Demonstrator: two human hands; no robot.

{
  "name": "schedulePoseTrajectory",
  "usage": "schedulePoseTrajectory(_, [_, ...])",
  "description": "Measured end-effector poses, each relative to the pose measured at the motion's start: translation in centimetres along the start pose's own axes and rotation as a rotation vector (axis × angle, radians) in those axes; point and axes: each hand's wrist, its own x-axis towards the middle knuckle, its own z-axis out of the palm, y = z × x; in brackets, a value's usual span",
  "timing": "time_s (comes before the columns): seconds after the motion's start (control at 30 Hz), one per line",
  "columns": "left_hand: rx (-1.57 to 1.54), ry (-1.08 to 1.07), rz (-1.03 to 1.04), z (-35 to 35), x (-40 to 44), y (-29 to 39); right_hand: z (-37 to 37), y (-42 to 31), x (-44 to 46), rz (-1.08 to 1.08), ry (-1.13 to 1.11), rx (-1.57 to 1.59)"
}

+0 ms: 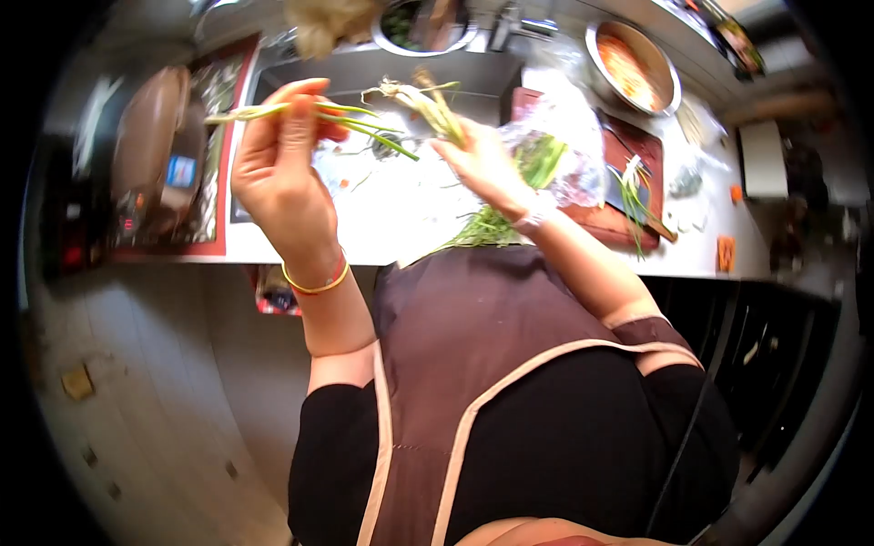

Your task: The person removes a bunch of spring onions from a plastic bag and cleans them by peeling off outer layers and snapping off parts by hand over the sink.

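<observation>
Raised over the sink, my left hand (289,164) pinches a few thin green stalks (355,122) between thumb and fingers; their pale ends point left. My right hand (482,162) is closed around a rooted bunch of green stalks (428,102), with stringy pale roots at its upper left end. Feathery greens (487,226) lie below my right wrist at the counter's front edge; whether they belong to the bunch I cannot tell. Beside that wrist, a clear plastic bag (578,136) lies over more green stalks (542,162).
The sink (355,73) lies behind my hands. To the right are a cutting board (603,225) with a knife and scallions (630,193), and a metal bowl (675,98) of orange shreds. A pot of dark greens (469,38) stands behind. A brown-lidded container (146,136) is left.
</observation>
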Motion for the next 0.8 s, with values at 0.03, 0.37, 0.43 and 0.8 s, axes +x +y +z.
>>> schedulePoseTrajectory(0.03, [0.006, -0.116, -0.099, 1.8, -0.4, -0.7, 0.2, 1.7, 0.5, -0.018, 0.018, -0.059])
schedulePoseTrajectory(0.37, [-0.039, -1.16, -1.146, 24.9, -8.1, -15.3, 1.5, 6.1, -2.4, 0.107, -0.062, 0.421])
schedulePoseTrajectory(0.43, [0.11, -1.2, -1.164, 27.5, -9.8, -17.6, 0.9, 6.2, -2.8, 0.021, -0.093, 0.483])
schedulePoseTrajectory(0.8, [0.159, -0.689, -0.058, 12.2, -3.0, -4.7, -2.5, 3.2, -2.3, 0.259, -0.202, 1.189])
